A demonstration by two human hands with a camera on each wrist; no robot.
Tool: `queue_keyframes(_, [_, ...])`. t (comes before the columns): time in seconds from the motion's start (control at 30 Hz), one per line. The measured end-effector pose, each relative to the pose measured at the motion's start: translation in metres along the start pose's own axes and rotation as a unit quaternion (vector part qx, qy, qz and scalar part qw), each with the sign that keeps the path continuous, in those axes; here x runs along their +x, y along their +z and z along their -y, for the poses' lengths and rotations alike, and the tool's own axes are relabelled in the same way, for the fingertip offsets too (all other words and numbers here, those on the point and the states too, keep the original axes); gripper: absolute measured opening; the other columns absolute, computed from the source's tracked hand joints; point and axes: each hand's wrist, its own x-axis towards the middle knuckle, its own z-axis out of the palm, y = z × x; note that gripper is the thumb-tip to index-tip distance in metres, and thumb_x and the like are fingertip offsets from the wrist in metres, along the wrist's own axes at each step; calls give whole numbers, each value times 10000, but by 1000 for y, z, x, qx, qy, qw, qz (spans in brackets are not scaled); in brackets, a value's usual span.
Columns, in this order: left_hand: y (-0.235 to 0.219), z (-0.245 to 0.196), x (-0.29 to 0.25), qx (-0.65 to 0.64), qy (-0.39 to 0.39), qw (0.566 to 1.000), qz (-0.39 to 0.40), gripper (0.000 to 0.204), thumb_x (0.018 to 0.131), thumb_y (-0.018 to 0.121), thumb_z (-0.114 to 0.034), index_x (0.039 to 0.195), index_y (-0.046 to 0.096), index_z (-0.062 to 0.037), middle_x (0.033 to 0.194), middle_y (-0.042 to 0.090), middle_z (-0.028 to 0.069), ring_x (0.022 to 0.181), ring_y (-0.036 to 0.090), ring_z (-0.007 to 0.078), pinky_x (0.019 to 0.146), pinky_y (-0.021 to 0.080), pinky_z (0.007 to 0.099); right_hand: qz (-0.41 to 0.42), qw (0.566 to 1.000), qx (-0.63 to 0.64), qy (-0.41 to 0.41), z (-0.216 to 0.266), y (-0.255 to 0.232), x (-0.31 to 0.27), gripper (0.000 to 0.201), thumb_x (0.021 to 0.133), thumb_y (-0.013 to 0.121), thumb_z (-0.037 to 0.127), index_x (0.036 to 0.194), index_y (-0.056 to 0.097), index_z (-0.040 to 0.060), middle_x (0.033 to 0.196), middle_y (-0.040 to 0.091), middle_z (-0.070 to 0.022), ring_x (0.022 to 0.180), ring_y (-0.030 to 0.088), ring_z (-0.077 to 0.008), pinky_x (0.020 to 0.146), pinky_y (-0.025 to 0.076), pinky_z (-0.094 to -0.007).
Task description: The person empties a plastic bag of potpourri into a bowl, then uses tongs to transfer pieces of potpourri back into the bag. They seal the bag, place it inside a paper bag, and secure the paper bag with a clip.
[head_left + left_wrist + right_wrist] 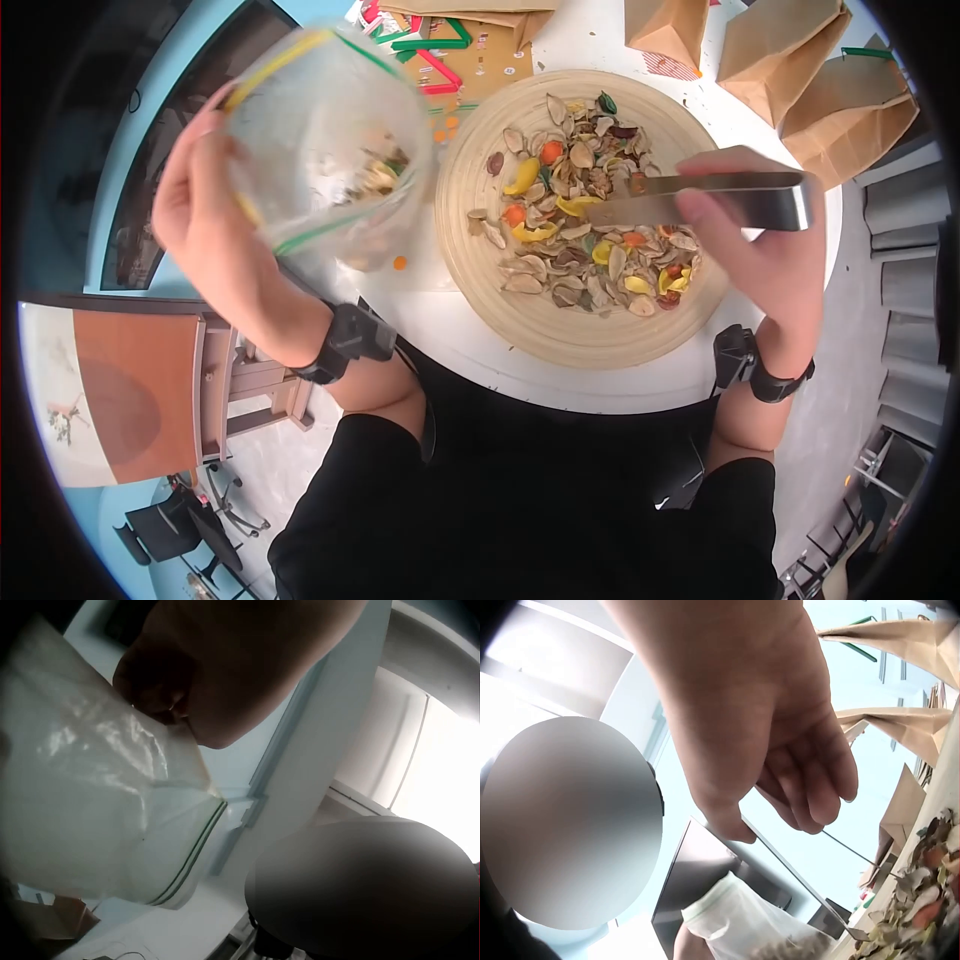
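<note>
My left hand (205, 205) grips the edge of a clear zip bag (280, 130), its mouth spread wide beside the plate. Dried pieces (380, 175) lie inside the bag; its green zip strip shows in the left wrist view. In my right hand (780, 255) are metal tongs (790, 205), pinched between thumb and fingers. Their tips reach down into the potpourri (560, 265) on a round wooden plate (458, 225). This mix holds pale petals, yellow peel-like pieces and orange bits. In the right wrist view the tong arms stand apart, ends at the dried pieces (930, 915).
Brown paper bags (770, 60) stand at the back right of the white table (560, 390). Behind the plate lie green and red clips (440, 70) on brown paper. A few orange bits (400, 263) are scattered left of the plate.
</note>
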Motion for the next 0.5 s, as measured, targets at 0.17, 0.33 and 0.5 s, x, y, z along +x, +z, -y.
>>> queue_keyframes(0.17, [4,-5,-2,12,42,996,-76,256,943,545,-64,1069,673,118,1047,696,154,935,641,148,843,479,219,-104,985,132,-25,-28,-7,16,209,840,738,147,921,699,-41,678,629,-25,614,587,-82,570,464,-216])
queue_keyframes(0.33, [2,8,0,29,12,999,42,237,920,605,-127,1046,721,37,715,521,-50,670,450,30,607,331,166,-137,981,109,80,-71,-6,37,350,869,723,295,927,693,-50,693,637,-51,613,587,-86,582,473,-218])
queue_keyframes(0.5, [4,9,-3,71,-71,965,244,242,943,608,-144,1070,698,42,785,616,-14,726,513,27,654,390,169,-67,976,169,121,-74,10,36,314,874,712,261,942,692,-44,690,639,-40,594,585,-84,574,485,-210])
